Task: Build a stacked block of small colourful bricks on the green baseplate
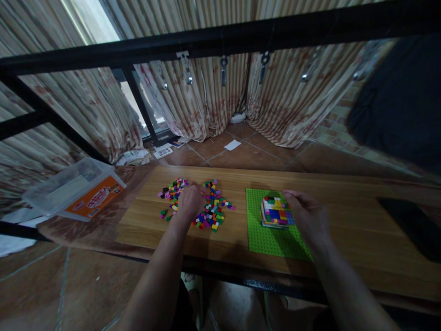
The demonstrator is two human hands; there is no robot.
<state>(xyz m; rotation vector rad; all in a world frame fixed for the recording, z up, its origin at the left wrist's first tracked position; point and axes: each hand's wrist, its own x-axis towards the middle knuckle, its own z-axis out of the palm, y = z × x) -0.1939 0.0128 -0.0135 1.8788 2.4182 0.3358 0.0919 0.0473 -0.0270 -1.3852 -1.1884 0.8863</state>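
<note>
My left hand (pixel 192 201) is over a spread of small loose building bricks (pixel 210 214) of many colours. Its fingers curl down among them and look drawn together; whatever lies between them is hidden. A green studded baseplate (pixel 257 236) lies to the right, bearing a squat block of stacked bricks (pixel 275 214) with a multicoloured top and pale sides. Close by the block's right side is my right hand (pixel 308 216). Its thumb and forefinger come together near the block's far right corner, and anything in that pinch is too small to make out. The hand covers part of the baseplate.
A clear plastic tub (pixel 69 188) with an orange label sits left of the wooden board (pixel 138 225). A dark flat object (pixel 411 225) lies at the right. Beyond the board, a black metal rail (pixel 206 43) with hanging clips crosses in front of striped curtains (pixel 220 105).
</note>
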